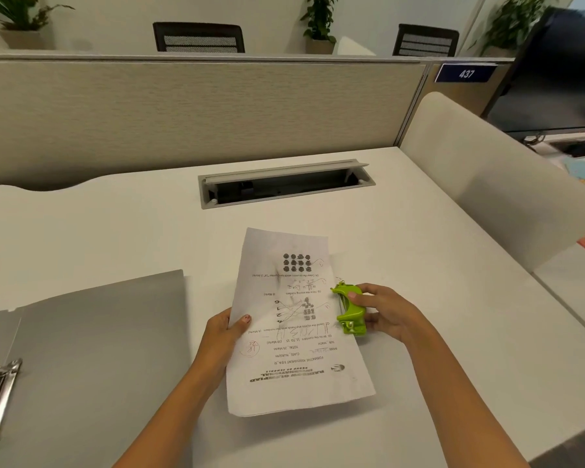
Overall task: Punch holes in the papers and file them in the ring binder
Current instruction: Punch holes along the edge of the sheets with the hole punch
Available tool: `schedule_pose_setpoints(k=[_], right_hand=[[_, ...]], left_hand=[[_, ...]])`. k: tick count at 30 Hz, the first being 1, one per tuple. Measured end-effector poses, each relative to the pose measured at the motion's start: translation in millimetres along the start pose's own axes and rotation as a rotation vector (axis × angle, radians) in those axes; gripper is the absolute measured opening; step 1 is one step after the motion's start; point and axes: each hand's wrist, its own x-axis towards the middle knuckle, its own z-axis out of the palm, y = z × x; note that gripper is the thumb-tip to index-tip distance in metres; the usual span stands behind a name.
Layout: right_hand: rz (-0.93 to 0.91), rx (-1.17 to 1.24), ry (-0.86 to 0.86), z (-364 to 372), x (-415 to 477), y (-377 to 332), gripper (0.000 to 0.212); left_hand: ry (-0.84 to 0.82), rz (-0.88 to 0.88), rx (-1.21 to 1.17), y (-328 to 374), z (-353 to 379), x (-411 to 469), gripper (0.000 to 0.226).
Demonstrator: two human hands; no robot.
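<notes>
My left hand point(228, 329) pinches the papers point(294, 332) at frame centre to steady them. My right hand point(382, 310) has its grip wrapped round the green punch point(350, 310), seated on their right edge. The ring binder point(92, 349) lies open, lower left.

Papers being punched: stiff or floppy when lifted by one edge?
Probably floppy: the papers bow slightly between the left hand pinching one edge and the green punch on the other. Likely light: a pinch holds them up. Visible creases suggest they crumple easily.
</notes>
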Motion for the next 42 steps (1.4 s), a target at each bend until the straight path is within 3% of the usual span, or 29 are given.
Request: schedule_pose_setpoints(k=[12,16,22,34,42], right_hand=[[0.054,0.104,0.033,4,-2,3,0.019],[-0.016,0.045,0.149,-7,-9,-3,0.002],[-0.042,-0.022,0.233,-45,-20,-3,0.009],[-0.137,-0.049,0.239,-6,-19,3,0.008],[-0.152,-0.215,0.386,19,6,7,0.011]], left_hand=[[0.026,0.043,0.010,5,-9,0,0.017],[0.152,0.049,-0.024,8,-34,0,0.020],[0.145,0.009,-0.086,17,-77,-1,0.015],[0.142,-0.023,-0.122,15,-59,-10,0.016],[0.152,-0.020,-0.152,16,-54,-17,0.015]])
